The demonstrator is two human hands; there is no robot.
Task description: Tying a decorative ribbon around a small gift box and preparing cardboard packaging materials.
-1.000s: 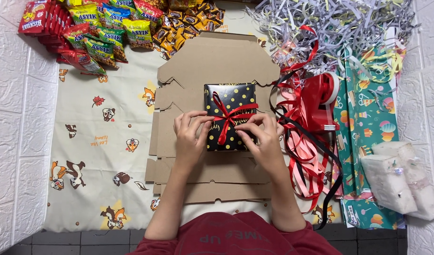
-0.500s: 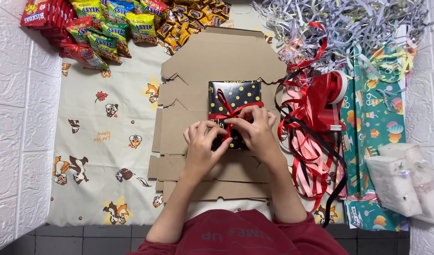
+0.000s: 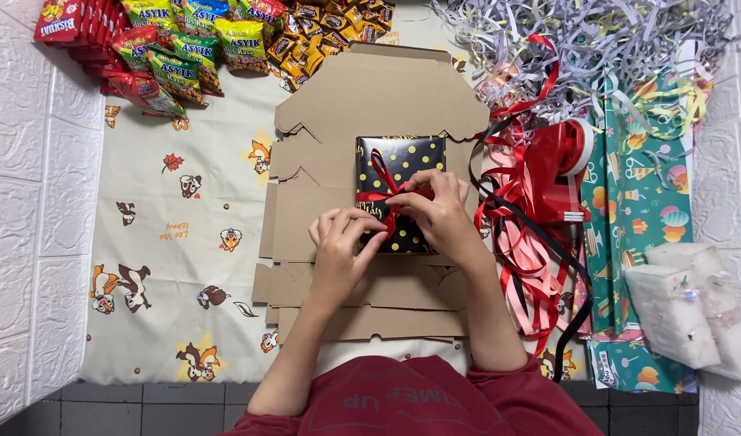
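A small black gift box with yellow dots [image 3: 403, 157] lies on a stack of flat brown cardboard [image 3: 370, 105]. A red ribbon [image 3: 383, 173] is tied across the box. My left hand [image 3: 341, 246] pinches a ribbon tail at the box's near left corner. My right hand [image 3: 439, 214] covers the knot on the right half of the box, fingers closed on the ribbon. Both hands hide the near part of the box.
Snack packets [image 3: 177, 48] are piled at the far left on a cartoon-print cloth [image 3: 169, 266]. Shredded grey paper [image 3: 580, 32] fills the far right. A red tape dispenser [image 3: 560, 169], loose red and black ribbons [image 3: 524, 266], green wrapping paper [image 3: 641, 186] and white wrapped bundles [image 3: 681, 311] lie right.
My hands have moved closer together over the knot. The right hand slid up onto the box's right half; the left hand shifted towards the near left corner, pulling a ribbon tail.
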